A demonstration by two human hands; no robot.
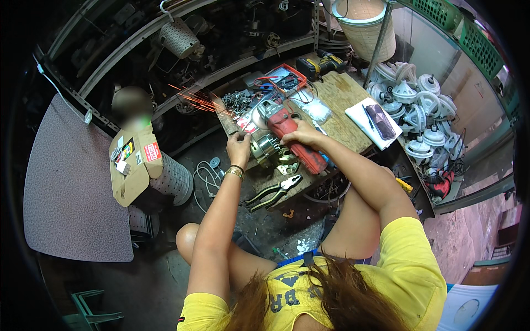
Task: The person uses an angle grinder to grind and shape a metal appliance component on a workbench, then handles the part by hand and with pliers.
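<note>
My right hand [305, 134] is wrapped round the red body of an angle grinder [282, 122]. Orange sparks fly off to the left from the grinder's head. Just below the head, a round silver-and-brass metal motor part [264, 149] rests at the bench's near-left edge. My left hand [238, 150] is closed at the left side of this part, its fingertips pinched against it; the exact grip is partly hidden. Combination pliers [276, 192] with black and yellow-green handles lie at the bench's near edge, beside some small metal pieces [288, 165].
On the wooden bench [342, 88] are loose screws [237, 102], an orange tray [287, 76], a cordless drill [317, 67] and a phone [381, 121] on white paper. White pulleys [425, 107] are piled right. A cardboard box [132, 165] and grey board [72, 182] stand left.
</note>
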